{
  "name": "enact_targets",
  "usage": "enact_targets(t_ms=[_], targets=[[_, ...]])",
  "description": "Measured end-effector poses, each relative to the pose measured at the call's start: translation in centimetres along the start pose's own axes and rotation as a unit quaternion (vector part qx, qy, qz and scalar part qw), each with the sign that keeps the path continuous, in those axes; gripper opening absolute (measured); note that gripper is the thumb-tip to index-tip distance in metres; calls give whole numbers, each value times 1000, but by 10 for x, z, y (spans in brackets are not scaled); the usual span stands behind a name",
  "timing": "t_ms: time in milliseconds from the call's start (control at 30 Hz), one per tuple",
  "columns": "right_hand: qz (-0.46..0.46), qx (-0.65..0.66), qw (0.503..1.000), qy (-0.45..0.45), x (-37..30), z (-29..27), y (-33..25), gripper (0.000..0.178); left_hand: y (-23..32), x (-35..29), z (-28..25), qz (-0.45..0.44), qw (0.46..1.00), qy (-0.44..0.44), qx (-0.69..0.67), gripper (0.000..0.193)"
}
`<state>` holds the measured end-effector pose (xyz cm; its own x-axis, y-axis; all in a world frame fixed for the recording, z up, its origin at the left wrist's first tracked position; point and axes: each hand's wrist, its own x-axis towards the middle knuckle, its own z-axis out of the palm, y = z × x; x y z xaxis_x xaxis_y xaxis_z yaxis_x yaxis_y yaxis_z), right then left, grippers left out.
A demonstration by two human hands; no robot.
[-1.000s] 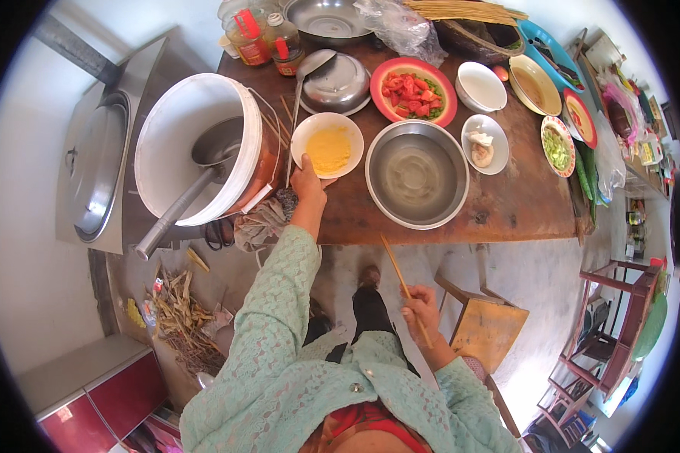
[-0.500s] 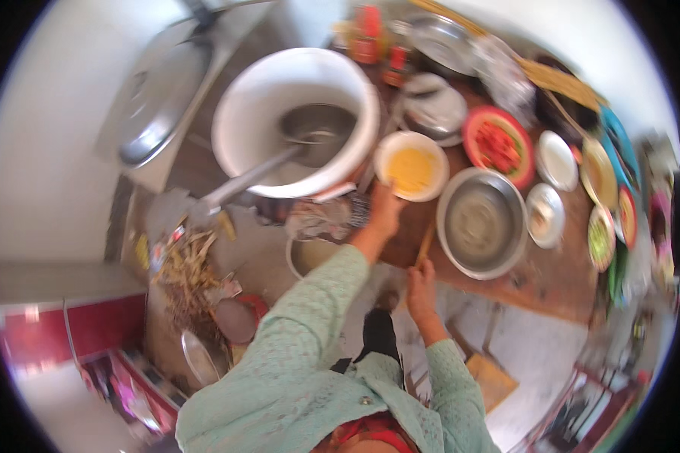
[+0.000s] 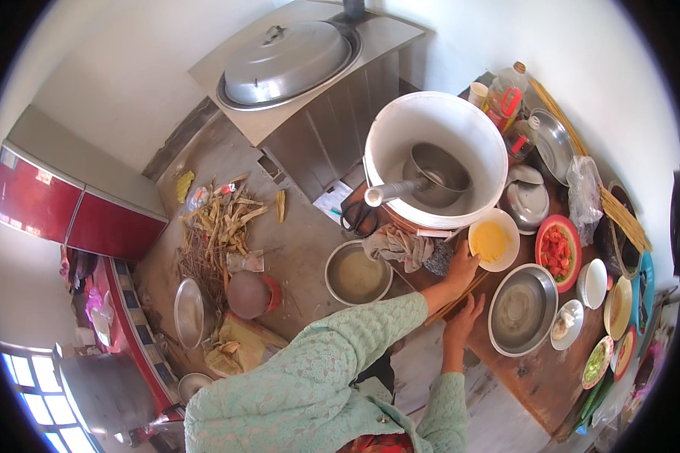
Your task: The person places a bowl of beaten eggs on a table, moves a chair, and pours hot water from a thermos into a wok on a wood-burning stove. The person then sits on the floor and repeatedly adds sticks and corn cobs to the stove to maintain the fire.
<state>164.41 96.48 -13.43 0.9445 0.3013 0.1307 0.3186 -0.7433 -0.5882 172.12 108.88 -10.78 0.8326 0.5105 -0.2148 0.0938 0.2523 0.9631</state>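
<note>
A white bowl (image 3: 513, 248) holds yellow beaten egg (image 3: 489, 241). My left hand (image 3: 461, 273) grips its near rim, thumb and fingers closed on the edge. Just nearer, my right hand (image 3: 463, 321) has its fingers against a pair of thin wooden chopsticks (image 3: 439, 312) at the table's edge. Their upper ends run up beside my left hand. To the right of both hands stands a wide metal basin (image 3: 519, 309) with a little liquid in it. Behind the bowl is a large white bucket (image 3: 381, 143) with a long-handled metal ladle (image 3: 440, 175) inside.
A red-rimmed plate of chopped red pieces (image 3: 556, 253), several small bowls and plates, and bottles (image 3: 506, 94) crowd the wooden table (image 3: 521, 377). Another basin (image 3: 358, 272) sits on the floor near dry husks (image 3: 223, 234). A lidded stove (image 3: 287, 60) stands at the back.
My view has swung left, so the stove and more floor show and the table sits further right. My left hand still grips the bowl; the right hand remains at the chopsticks.
</note>
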Motion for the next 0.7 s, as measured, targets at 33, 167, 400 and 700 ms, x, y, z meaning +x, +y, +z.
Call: enact_targets(t_ms=[33, 167, 400, 700], targets=[[-16, -8, 1000, 4, -7, -1, 0, 46, 8, -6, -3, 2, 999, -26, -41, 30], [-58, -33, 998, 14, -36, -6, -5, 42, 52, -34, -22, -13, 996, -86, -16, 32], [-65, 62, 996, -11, -106, -13, -21, 22, 53, -106, -121, -164, 951, -208, -159, 47], [83, 102, 979, -153, -178, -26, -43, 7, -62, -212, -357, -184, 931, -116, 294, 26]])
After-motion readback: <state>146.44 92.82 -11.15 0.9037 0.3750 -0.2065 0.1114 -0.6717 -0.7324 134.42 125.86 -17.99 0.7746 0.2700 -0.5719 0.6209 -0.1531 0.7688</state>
